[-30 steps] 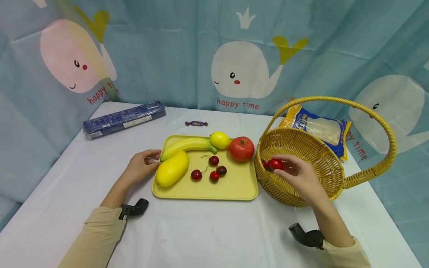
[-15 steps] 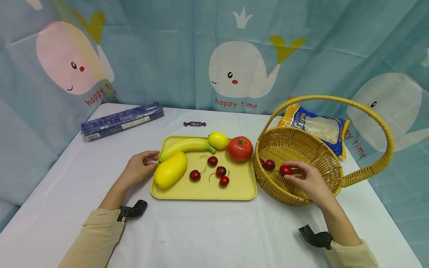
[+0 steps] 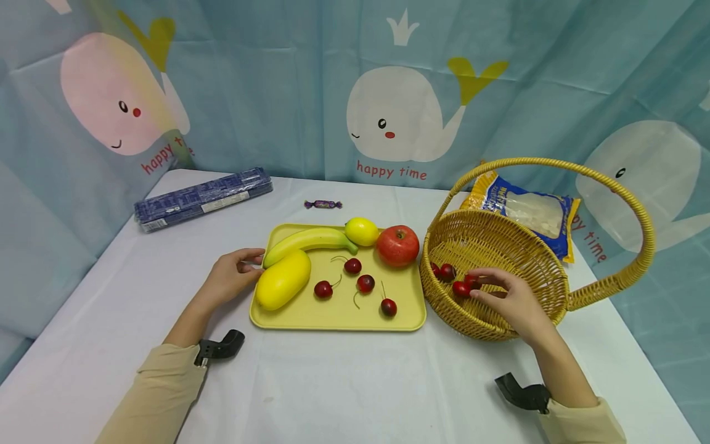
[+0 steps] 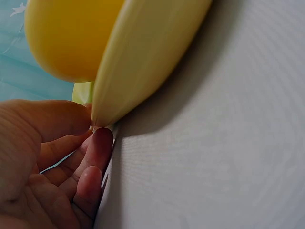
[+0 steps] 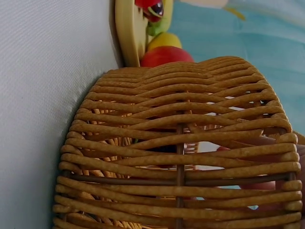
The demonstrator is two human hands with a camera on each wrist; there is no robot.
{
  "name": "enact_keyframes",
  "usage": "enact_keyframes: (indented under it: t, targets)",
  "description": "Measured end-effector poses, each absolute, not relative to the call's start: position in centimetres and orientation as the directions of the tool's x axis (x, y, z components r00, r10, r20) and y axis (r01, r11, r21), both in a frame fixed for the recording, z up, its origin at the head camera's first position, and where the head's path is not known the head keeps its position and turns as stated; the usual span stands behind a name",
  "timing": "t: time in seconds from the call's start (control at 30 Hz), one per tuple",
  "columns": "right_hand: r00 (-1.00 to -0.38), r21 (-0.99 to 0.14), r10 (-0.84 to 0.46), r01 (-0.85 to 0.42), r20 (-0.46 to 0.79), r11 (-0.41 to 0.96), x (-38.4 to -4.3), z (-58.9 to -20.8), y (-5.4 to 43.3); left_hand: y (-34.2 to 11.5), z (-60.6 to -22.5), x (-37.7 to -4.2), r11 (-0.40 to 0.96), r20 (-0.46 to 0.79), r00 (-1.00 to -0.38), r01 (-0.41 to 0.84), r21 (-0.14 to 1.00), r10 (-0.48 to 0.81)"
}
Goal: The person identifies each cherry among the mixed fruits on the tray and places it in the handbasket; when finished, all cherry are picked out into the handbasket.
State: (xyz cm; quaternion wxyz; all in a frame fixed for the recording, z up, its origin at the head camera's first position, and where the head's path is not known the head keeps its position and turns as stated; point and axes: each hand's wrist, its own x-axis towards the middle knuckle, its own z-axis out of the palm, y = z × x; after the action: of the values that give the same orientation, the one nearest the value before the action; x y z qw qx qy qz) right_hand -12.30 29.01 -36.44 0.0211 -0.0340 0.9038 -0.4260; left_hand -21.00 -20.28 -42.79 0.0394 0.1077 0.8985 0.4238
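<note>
Compared with the earlier frame, one stray cherry (image 3: 389,308) on the tray (image 3: 338,319) sits nearer the right hand (image 3: 511,299), and a second cherry shows at that hand's fingertips.

From the left, we see the left hand (image 3: 230,279) pinching the tray's rim between thumb and fingers; it looks stiff and light, so we judge an edge hold enough. Just right of that hand lies a yellow oval fruit (image 3: 284,280); beyond it are three more cherries (image 3: 365,283), then the stray one. We expect them to be light, smooth and quick to roll, best taken across the body with fingertip and thumb.

Inside the basket (image 3: 457,313), the right hand's fingers curl beside a bright red cherry (image 3: 461,288) just left of their tips, another red patch between them; whether they grip or have let go, we cannot tell.
</note>
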Motion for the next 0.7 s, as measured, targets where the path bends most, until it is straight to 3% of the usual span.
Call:
enact_keyframes:
  t: [0.3,0.5,0.7]
  targets:
    - [-0.994,-0.767,-0.041,-0.104,0.101,0.633,-12.3,-36.3,28.0,-20.4,-42.7,-21.0,0.621,0.012,-0.976,0.149,0.77,0.219]
    - [-0.974,-0.823,-0.018,-0.199,0.224,0.533,-12.6,-35.7,25.3,-20.5,-42.8,-21.0,0.617,0.01,-0.976,0.146,0.773,0.219]
    - [-0.942,-0.831,-0.114,-0.332,0.315,0.446,-12.6,-35.1,21.4,-20.3,-42.9,-21.1,0.616,0.01,-0.975,0.147,0.774,0.221]
